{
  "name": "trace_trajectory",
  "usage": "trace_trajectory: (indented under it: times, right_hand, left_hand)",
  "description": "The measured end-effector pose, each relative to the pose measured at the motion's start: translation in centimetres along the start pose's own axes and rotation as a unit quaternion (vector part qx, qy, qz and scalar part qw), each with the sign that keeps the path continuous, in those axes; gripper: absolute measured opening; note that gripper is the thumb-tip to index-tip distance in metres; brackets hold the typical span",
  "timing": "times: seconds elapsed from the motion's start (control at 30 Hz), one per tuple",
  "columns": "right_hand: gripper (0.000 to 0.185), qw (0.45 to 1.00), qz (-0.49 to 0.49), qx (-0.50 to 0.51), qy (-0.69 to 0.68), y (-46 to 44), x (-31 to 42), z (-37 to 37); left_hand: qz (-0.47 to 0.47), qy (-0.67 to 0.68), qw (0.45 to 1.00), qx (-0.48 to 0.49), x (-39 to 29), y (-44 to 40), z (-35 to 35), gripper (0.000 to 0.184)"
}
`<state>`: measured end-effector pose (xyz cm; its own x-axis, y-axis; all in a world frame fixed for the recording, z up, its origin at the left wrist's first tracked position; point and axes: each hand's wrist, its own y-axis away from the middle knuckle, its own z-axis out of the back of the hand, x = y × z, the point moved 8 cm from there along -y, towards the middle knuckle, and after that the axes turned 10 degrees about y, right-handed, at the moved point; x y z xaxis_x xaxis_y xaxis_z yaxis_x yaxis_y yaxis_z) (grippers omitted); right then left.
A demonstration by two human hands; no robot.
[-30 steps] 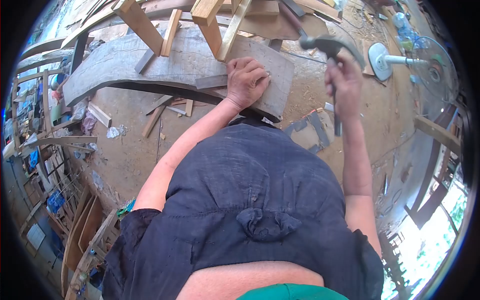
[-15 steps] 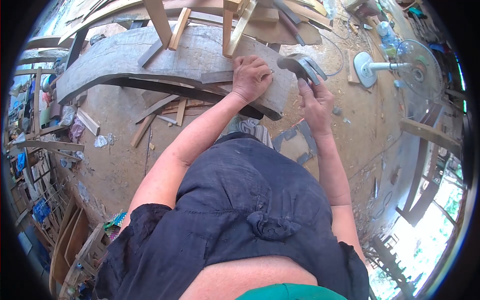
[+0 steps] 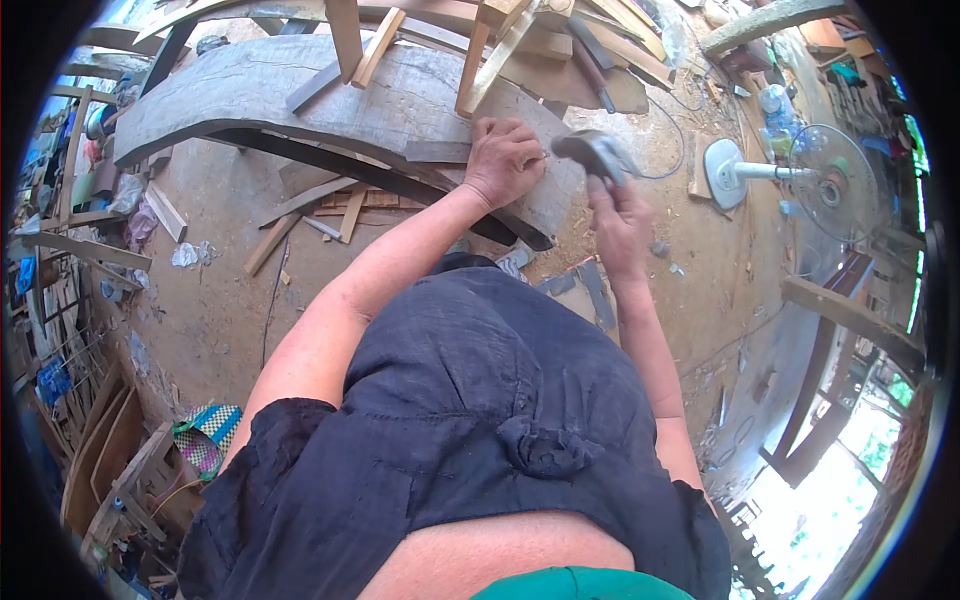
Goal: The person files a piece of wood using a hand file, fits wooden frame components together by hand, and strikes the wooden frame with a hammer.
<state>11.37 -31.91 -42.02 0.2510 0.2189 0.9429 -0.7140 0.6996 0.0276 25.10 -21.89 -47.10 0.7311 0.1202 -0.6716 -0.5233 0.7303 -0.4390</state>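
Observation:
My left hand point(image 3: 505, 163) is closed in a fist on the broad grey wooden slab point(image 3: 280, 95). A small tip pokes out at its thumb side; the rest of what it grips is hidden by the fingers. On the hand's other side a short dark wood strip point(image 3: 437, 151) lies against it. My right hand point(image 3: 622, 225) is wrapped round the handle of a claw hammer point(image 3: 590, 152). The hammer's head, slightly blurred, is just right of the left hand's thumb side, apart from it.
Wood offcuts point(image 3: 375, 48) stand and lie along the slab's far side. A white fan point(image 3: 725, 172) stands at the right. Cut pieces point(image 3: 270, 245) and shavings litter the floor below the slab. A woven bag point(image 3: 208, 435) sits at lower left, and planks lean along the left side.
The hammer head has dropped slightly and turned, its claw now blurred, and the right hand has shifted a little left. The left hand keeps its place on the slab. The view has shifted slightly.

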Motion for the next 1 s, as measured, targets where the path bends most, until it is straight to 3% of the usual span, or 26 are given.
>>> trace_trajectory:
  times: [0.07, 0.1, 0.3, 0.4, 0.5, 0.53, 0.67, 0.83, 1.0]
  right_hand:
    - [0.033, 0.988, -0.059, 0.055, 0.135, -0.5, -2.3, -0.8]
    - [0.033, 0.988, -0.056, 0.056, 0.134, -0.7, -2.4, -0.7]
    - [0.034, 1.000, 0.002, 0.011, -0.004, -0.4, 0.7, 0.4]
    - [0.029, 0.980, 0.045, 0.029, 0.193, -0.7, 1.5, -0.1]
    - [0.033, 0.972, 0.071, 0.042, 0.222, -1.8, -0.4, -0.7]
    - [0.032, 0.984, 0.062, 0.039, 0.163, -1.8, -0.6, -0.7]
    - [0.026, 0.984, 0.048, 0.027, 0.169, -0.1, -0.5, -0.2]
    - [0.027, 0.996, -0.072, 0.019, 0.042, -0.4, -2.3, 0.7]
    - [0.031, 0.999, -0.015, 0.001, -0.032, 0.5, 2.1, 1.3]
  left_hand:
    - [0.002, 0.010, 1.000, -0.003, 0.0, 0.0, 0.0, 0.010]
    - [0.003, 0.017, 1.000, -0.007, 0.0, -0.1, 0.1, 0.010]
    - [0.001, 0.002, 1.000, 0.000, 0.0, 0.0, 0.0, 0.010]
    - [0.001, 0.020, 1.000, -0.016, -0.1, -0.1, 0.1, 0.008]
    - [-0.005, 0.032, 0.999, -0.024, 0.0, -0.1, 0.2, 0.008]
    - [-0.005, 0.032, 0.999, -0.024, 0.0, -0.1, 0.2, 0.008]
    - [-0.005, 0.021, 1.000, -0.019, -0.1, 0.0, 0.0, 0.008]
    - [0.001, 0.009, 1.000, -0.001, -0.4, -0.1, 0.1, 0.009]
    - [-0.001, 0.012, 1.000, -0.005, -0.1, 0.1, 0.0, 0.008]
